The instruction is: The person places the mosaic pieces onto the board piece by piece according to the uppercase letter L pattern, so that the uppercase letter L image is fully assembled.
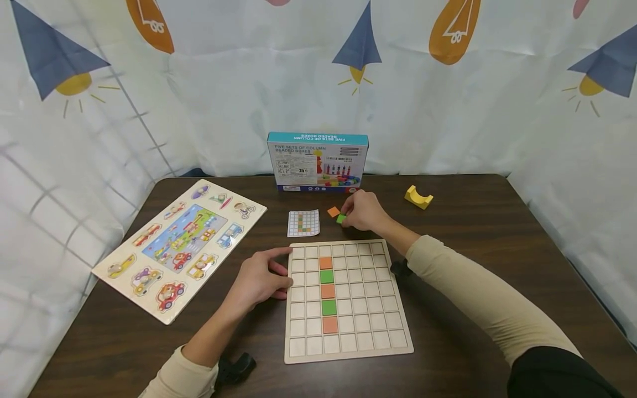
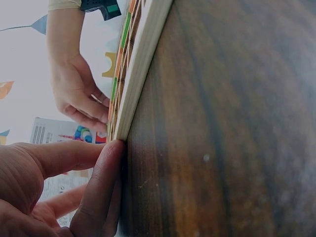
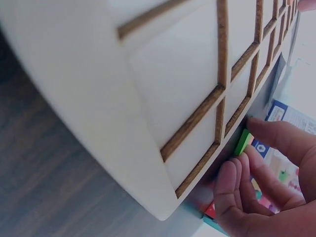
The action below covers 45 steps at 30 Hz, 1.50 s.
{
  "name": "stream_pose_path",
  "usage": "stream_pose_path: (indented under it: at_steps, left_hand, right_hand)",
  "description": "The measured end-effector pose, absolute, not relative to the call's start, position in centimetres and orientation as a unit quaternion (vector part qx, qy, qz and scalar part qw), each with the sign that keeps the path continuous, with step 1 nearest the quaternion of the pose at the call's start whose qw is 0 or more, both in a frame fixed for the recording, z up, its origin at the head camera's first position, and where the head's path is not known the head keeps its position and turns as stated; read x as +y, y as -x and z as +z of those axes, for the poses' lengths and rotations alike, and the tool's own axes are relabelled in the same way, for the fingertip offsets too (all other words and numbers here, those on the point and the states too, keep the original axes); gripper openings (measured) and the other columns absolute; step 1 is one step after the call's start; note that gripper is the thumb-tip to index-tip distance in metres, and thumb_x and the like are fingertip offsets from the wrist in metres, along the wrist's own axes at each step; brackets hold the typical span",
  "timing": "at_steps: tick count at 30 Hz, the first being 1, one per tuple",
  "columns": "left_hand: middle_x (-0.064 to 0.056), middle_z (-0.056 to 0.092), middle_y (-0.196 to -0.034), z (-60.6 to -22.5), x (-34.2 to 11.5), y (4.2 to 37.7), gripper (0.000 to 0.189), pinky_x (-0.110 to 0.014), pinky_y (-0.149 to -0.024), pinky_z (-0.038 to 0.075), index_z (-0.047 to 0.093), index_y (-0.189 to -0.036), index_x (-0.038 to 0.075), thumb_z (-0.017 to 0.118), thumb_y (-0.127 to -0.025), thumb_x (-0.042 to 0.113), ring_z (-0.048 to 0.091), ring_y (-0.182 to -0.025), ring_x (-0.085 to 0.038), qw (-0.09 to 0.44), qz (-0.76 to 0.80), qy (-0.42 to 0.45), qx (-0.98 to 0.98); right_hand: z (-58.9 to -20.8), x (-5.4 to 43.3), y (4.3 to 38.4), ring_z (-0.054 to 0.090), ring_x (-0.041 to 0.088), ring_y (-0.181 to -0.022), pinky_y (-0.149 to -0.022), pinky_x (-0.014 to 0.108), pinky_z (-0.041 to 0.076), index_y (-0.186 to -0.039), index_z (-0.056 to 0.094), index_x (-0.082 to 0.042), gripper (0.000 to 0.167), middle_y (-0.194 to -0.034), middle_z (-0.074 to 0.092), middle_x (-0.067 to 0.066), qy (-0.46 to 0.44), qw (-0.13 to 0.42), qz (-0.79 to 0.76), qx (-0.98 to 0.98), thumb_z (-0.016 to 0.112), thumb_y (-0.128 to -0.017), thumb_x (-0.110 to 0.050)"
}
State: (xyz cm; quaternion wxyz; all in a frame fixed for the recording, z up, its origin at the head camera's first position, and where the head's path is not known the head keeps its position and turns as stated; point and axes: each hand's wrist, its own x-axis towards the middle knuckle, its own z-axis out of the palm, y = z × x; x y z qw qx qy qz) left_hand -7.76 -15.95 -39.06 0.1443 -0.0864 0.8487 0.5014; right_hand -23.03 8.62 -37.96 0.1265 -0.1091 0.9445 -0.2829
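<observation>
A light wooden grid board [image 1: 362, 341] lies on the dark table, with a column of alternating orange tiles [image 1: 327, 291] and green tiles [image 1: 329, 307] in its cells. My left hand [image 1: 261, 278] touches the board's left edge with its fingertips; in the left wrist view the fingers [image 2: 106, 170] meet the board's side. Beyond the far edge, my right hand [image 1: 362, 212] pinches a green square tile [image 3: 242, 142] between thumb and fingers. A loose orange tile [image 1: 333, 211] lies just left of it. A small printed pattern card [image 1: 309, 219] sits further left, showing a coloured grid.
A vehicle picture puzzle [image 1: 171, 312] lies at the left of the table [image 1: 463, 342]. At the back stands a beaded-toy box [image 1: 293, 157], against a patterned curtain [image 1: 234, 105]. A yellow arch-shaped block [image 1: 418, 199] sits at the back right.
</observation>
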Motion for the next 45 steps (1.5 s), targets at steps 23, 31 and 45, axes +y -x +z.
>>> stream_pose_path:
  at_steps: [23, 31, 45]
  left_hand:
    - [-0.015, 0.066, -0.098, -38.9, -15.9, 7.8, 0.072, -0.034, -0.056, 0.065, 0.059, -0.147, 0.012, 0.079, -0.081, -0.006, 0.07, -0.062, -0.017, 0.146, 0.494, 0.087, 0.853]
    - [-0.016, 0.066, -0.099, -39.0, -16.0, 7.7, 0.072, -0.034, -0.056, 0.065, 0.059, -0.148, 0.012, 0.077, -0.08, -0.007, 0.071, -0.061, -0.017, 0.145, 0.497, 0.085, 0.852]
    - [-0.015, 0.066, -0.098, -39.0, -16.0, 7.8, 0.071, -0.035, -0.056, 0.065, 0.059, -0.147, 0.012, 0.078, -0.08, -0.006, 0.071, -0.062, -0.017, 0.145, 0.494, 0.084, 0.853]
  right_hand:
    - [-36.8, 10.0, 21.3, 0.062, 0.023, -0.091, -0.077, 0.032, 0.057, -0.097, 0.081, -0.01, 0.015, -0.095, 0.074, 0.006, 0.123, 0.143, -0.289, 0.939, 0.086, -0.083, -0.011]
    - [-36.1, 10.3, 20.3, 0.064, 0.022, -0.089, -0.078, 0.032, 0.059, -0.097, 0.082, -0.01, 0.015, -0.092, 0.076, 0.004, 0.14, 0.14, -0.293, 0.935, 0.086, -0.083, -0.01]
    - [-35.1, 10.6, 18.3, 0.067, 0.018, -0.083, -0.075, 0.03, 0.061, -0.097, 0.081, -0.009, 0.016, -0.089, 0.076, 0.003, 0.175, 0.131, -0.301, 0.928, 0.085, -0.082, -0.009]
